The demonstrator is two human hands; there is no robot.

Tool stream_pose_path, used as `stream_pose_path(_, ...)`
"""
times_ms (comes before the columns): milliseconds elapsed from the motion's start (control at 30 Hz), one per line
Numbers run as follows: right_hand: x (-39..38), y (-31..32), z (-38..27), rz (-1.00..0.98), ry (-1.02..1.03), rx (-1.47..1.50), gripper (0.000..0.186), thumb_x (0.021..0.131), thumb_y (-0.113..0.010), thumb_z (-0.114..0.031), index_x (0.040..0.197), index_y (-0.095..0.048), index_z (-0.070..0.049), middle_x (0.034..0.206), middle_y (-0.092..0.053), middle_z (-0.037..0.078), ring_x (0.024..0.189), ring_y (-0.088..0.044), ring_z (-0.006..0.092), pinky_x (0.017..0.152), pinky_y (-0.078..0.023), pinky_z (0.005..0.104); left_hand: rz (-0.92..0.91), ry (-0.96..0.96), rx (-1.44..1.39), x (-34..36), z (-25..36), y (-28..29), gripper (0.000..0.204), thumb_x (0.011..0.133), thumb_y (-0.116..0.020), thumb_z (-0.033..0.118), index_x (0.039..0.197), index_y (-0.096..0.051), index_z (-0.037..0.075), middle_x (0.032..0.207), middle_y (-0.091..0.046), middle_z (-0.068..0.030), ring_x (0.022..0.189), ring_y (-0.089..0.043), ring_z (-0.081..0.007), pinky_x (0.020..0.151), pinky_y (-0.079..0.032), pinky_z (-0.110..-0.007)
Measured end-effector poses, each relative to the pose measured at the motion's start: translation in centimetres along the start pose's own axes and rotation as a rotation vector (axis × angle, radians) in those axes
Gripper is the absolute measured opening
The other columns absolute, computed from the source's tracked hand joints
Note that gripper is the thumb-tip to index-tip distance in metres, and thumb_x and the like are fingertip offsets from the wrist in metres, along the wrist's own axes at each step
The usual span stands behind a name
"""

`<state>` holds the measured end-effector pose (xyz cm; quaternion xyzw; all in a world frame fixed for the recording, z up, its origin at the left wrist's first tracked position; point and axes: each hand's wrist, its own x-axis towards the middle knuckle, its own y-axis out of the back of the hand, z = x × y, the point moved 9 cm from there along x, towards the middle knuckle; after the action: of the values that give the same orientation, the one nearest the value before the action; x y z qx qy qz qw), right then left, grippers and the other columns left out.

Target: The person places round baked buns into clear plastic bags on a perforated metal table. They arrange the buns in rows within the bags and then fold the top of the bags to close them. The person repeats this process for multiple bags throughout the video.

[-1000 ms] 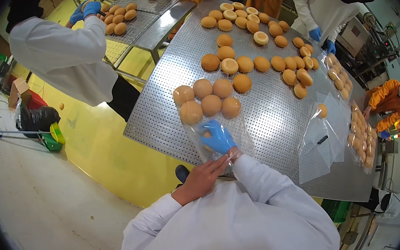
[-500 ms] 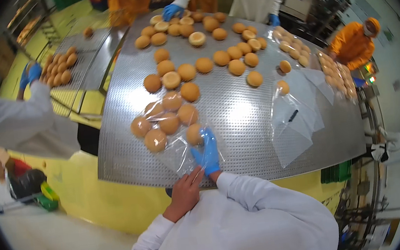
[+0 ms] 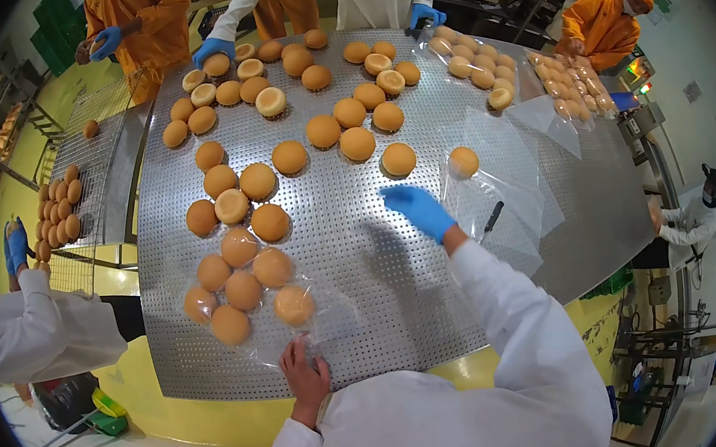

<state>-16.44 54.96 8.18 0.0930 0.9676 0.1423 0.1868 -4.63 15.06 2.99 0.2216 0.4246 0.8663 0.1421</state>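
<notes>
Several round brown buns [image 3: 244,290] lie inside a clear plastic bag [image 3: 333,318] at the near left of the metal table. At the near end of this bag, the curled fingers of my bare left hand [image 3: 306,375] are closed on the plastic edge. My right hand [image 3: 419,210], in a blue glove, reaches over the middle of the table with its fingers stretched out and nothing in them. Just beyond it sits a loose bun [image 3: 398,160]. To its right are flat clear bags [image 3: 507,190] with a black-handled tool [image 3: 493,216] on top.
More loose buns [image 3: 324,131] spread across the perforated metal table [image 3: 370,336]. Filled bags [image 3: 562,84] lie at the far right. Across the table a co-worker's blue-gloved hand [image 3: 213,50] touches a bun. A wire rack [image 3: 95,168] with buns stands at left.
My right hand has left the bag's mouth and moved right across the table. My left hand stays at the bag's near edge. The whole view has shifted.
</notes>
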Motion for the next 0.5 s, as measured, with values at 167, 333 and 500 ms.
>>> stream_pose_path(167, 8.5, 5.0, 0.8, 0.517, 0.093, -0.798, 0.080, 0.075, -0.086, -0.030, 0.143, -0.050, -0.005, 0.143, -0.052, 0.018, 0.130, -0.053, 0.0338, 0.110, -0.044, 0.0407, -0.096, 0.022, 0.081, 0.6, 0.4, -0.4, 0.075, 0.080, -0.063, 0.006, 0.148, -0.032, 0.002, 0.135, -0.054, -0.0197, 0.123, -0.047, -0.0399, 0.102, -0.036, -0.055)
stream_pose_path(333, 12.5, 7.6, 1.3, 0.906, 0.216, -0.133, 0.079, 0.079, -0.081, -0.033, 0.145, -0.047, -0.005, 0.147, -0.046, 0.022, 0.136, -0.047, 0.0390, 0.113, -0.040, 0.0464, -0.113, 0.023, 0.113, 1.0, 1.0, -0.5, 0.073, 0.078, -0.063, 0.007, 0.146, -0.036, 0.004, 0.136, -0.056, -0.0165, 0.123, -0.047, -0.0379, 0.101, -0.036, -0.054)
stream_pose_path(500, 16.3, 2.0, -4.5, 0.801, 0.480, -0.548, 0.078, 0.081, -0.079, -0.035, 0.149, -0.046, -0.017, 0.152, -0.040, 0.024, 0.135, -0.047, 0.0414, 0.110, -0.043, 0.0474, -0.064, -0.059, 0.153, 1.2, 1.1, -0.4, 0.079, 0.078, -0.064, 0.007, 0.149, -0.031, 0.005, 0.138, -0.058, -0.0147, 0.122, -0.050, -0.0366, 0.099, -0.037, -0.054)
